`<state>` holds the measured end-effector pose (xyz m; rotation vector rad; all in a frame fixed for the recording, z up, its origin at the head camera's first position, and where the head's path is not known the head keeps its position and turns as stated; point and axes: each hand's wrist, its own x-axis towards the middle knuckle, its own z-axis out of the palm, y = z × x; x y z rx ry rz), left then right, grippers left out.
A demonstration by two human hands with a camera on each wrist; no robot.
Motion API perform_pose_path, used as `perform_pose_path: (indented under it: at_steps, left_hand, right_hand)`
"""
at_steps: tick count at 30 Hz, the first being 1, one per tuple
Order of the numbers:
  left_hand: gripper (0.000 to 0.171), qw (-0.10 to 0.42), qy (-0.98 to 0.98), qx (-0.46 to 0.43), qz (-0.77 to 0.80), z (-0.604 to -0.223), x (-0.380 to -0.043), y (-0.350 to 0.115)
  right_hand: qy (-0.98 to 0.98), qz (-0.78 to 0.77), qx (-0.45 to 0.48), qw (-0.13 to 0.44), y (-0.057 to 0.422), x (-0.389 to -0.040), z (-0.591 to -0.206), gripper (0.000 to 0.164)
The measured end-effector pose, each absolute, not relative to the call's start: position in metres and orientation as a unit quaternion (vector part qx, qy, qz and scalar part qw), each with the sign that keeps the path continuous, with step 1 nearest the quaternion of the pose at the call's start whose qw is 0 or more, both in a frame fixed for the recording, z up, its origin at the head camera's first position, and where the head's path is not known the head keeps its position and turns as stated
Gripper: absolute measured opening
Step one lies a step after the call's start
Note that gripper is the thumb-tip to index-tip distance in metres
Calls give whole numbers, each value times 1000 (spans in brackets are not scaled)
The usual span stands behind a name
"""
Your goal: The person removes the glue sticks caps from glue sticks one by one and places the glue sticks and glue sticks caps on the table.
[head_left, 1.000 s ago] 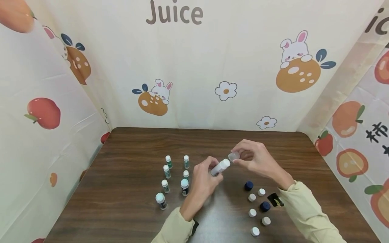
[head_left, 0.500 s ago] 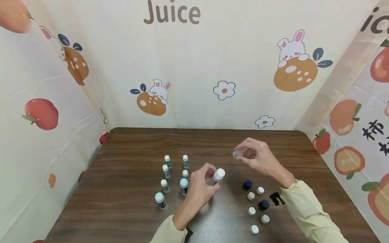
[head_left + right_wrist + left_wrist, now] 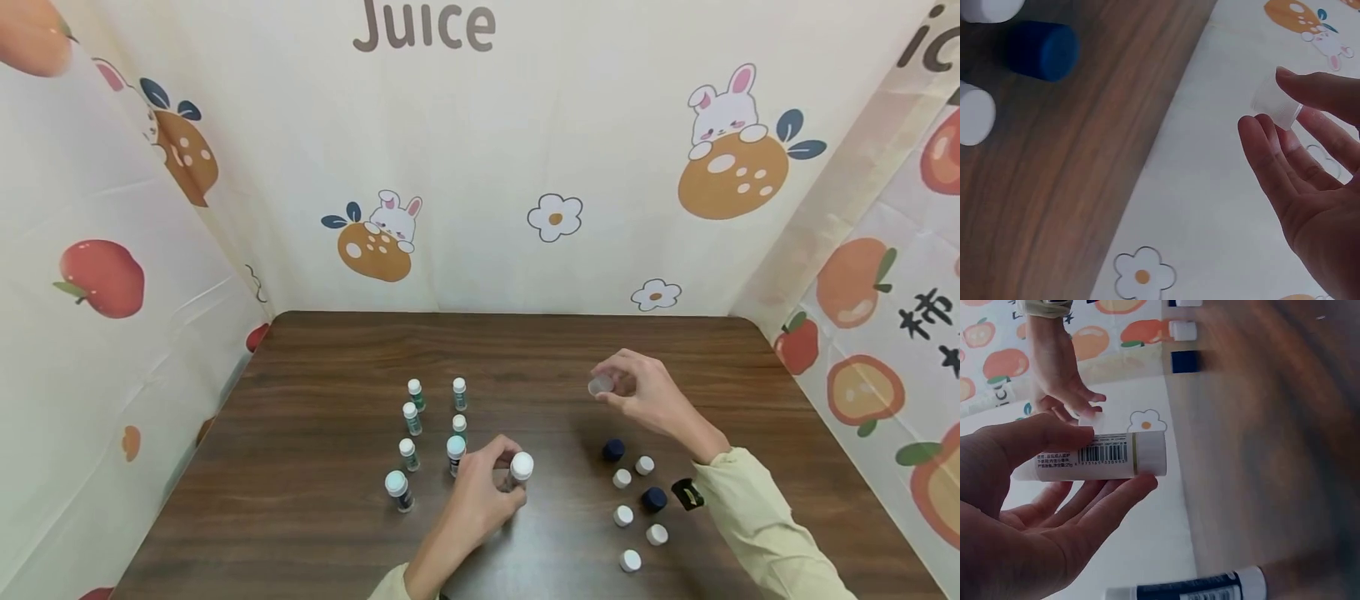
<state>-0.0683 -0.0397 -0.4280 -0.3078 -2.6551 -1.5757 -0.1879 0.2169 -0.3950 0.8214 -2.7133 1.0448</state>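
Observation:
My left hand point(image 3: 480, 496) grips a white glue stick point(image 3: 1104, 456) between thumb and fingers, low over the middle of the table. Its white end point(image 3: 522, 466) points up; the left wrist view shows a barcode label and a yellow band. My right hand point(image 3: 648, 400) pinches a small translucent cap point(image 3: 1277, 103) between thumb and fingertips, above the table at the right. Just left of my left hand stand several similar upright sticks with white tops, among them a dark-labelled one point(image 3: 399, 492) and a green-labelled one point(image 3: 460, 395). The left hand hides the lower part of the held stick.
Loose white caps point(image 3: 630, 561) and dark blue caps point(image 3: 654, 499) lie on the brown wooden table point(image 3: 337, 542), below my right hand. A printed cloth point(image 3: 480, 167) hangs behind the table and along both sides.
My left hand has moved down and to the left with the glue stick, away from the cap. The stick has turned more upright. My right hand has shifted slightly right, still pinching the cap.

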Motion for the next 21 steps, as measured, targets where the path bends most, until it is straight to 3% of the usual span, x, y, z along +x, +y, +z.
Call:
perform_pose_path:
  at_steps: [7,21]
  left_hand:
    - [33,-19,-851,-89,-517,-434,-54,-57]
    - [32,-28,-870,-39,-491,-441,-38,-88]
  right_hand:
    - [-905,327,264,57,226,-190,-414,27]
    - [-929,292,228,21,237,-185,-448,24]
